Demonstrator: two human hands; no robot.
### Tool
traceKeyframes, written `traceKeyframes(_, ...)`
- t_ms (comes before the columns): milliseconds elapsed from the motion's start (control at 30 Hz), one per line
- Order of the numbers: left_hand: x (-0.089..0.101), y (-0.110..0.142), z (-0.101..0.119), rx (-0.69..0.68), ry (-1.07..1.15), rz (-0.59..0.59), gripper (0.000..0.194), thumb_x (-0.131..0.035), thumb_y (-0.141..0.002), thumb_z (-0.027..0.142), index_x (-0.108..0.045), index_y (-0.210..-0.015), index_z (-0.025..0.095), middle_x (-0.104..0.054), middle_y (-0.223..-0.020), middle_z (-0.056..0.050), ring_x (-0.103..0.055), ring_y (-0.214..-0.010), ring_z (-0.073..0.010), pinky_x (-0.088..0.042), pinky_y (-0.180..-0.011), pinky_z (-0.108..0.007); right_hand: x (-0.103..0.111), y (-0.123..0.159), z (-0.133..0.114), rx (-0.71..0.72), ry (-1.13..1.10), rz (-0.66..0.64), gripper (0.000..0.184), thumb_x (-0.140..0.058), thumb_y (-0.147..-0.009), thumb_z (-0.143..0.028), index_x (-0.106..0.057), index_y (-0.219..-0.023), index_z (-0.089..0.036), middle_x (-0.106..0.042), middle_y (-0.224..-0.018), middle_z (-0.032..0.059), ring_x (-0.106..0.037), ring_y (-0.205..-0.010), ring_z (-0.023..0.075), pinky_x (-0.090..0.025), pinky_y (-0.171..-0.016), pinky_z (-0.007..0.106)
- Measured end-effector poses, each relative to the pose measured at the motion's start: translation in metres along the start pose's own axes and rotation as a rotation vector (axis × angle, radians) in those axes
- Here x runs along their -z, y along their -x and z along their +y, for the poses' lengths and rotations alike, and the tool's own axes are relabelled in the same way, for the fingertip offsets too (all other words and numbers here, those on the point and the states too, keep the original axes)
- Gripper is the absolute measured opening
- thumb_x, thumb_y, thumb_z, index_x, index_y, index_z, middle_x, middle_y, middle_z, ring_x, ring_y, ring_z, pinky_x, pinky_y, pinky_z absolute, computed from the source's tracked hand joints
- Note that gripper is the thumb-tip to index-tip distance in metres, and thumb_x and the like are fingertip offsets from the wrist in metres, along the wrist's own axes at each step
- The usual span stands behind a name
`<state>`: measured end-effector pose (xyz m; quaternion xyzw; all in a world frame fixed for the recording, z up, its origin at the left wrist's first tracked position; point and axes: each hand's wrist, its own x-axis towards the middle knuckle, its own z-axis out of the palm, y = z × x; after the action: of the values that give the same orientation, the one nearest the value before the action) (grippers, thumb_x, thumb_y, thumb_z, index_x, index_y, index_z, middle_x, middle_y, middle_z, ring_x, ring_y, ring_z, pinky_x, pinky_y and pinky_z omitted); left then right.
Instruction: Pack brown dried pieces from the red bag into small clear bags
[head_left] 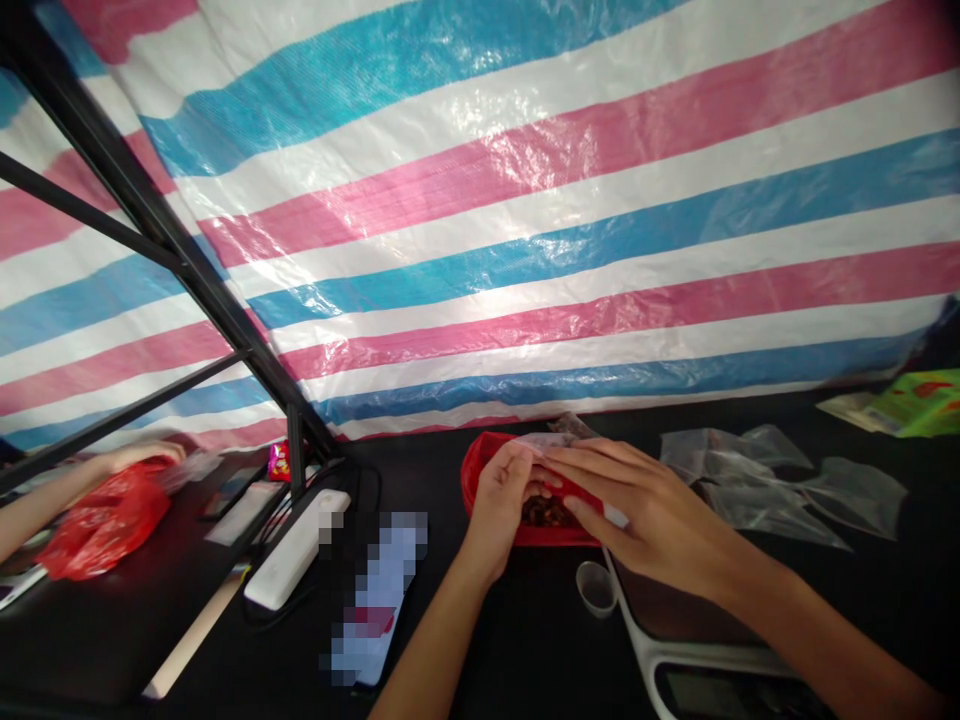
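Clear plastic bag lies pinched between both hands, its top edge running roughly 9-to-3 o'clock. Left hand and right hand close narrowly on it, right reaching across from 4 o'clock. Below: brown food in red tray. Loose bags at 2 o'clock; cup, scale at 5 o'clock on counter.

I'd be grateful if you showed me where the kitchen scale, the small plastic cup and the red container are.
kitchen scale (679, 612), head view, on its dark weighing platform
small plastic cup (596, 590), head view, on its side wall
red container (472, 480), head view, on its left rim
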<state>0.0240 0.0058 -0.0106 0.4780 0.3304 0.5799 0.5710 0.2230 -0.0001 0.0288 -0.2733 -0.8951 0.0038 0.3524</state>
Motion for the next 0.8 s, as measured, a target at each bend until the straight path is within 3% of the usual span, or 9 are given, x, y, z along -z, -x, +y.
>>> traceKeyframes(300,0.001,0.001,0.000,0.018,-0.002,-0.001,0.031,-0.076,-0.091,0.045,-0.070,-0.087,0.015,-0.068,-0.080,-0.001,-0.060,-0.070,-0.0101,-0.049,-0.072,-0.023,0.000,-0.001,-0.001,0.006,-0.066,0.031,0.038,-0.058,-0.101,-0.021,-0.066,-0.137,-0.029,-0.075,-0.130,0.0052,-0.069,-0.119,0.0258,-0.056,-0.105,0.044)
traceKeyframes(500,0.000,0.002,-0.005,-0.031,-0.142,-0.089,0.035,-0.080,-0.087,0.049,-0.070,-0.084,0.016,-0.068,-0.077,-0.001,-0.059,-0.067,-0.0114,-0.046,-0.067,-0.024,-0.008,0.002,0.004,-0.124,-0.054,0.048,0.015,-0.056,-0.104,-0.026,-0.065,-0.117,-0.026,-0.076,-0.109,0.0048,-0.071,-0.100,0.0250,-0.055,-0.091,0.042)
traceKeyframes(800,0.001,0.008,-0.006,-0.082,-0.373,-0.108,0.038,-0.065,-0.098,0.049,-0.070,-0.079,0.016,-0.064,-0.073,-0.002,-0.057,-0.069,-0.0144,-0.044,-0.068,-0.026,-0.007,0.003,0.007,-0.160,0.012,-0.013,0.001,-0.065,-0.100,-0.027,-0.065,-0.100,-0.026,-0.075,-0.095,0.0013,-0.069,-0.090,0.0232,-0.044,-0.083,0.039)
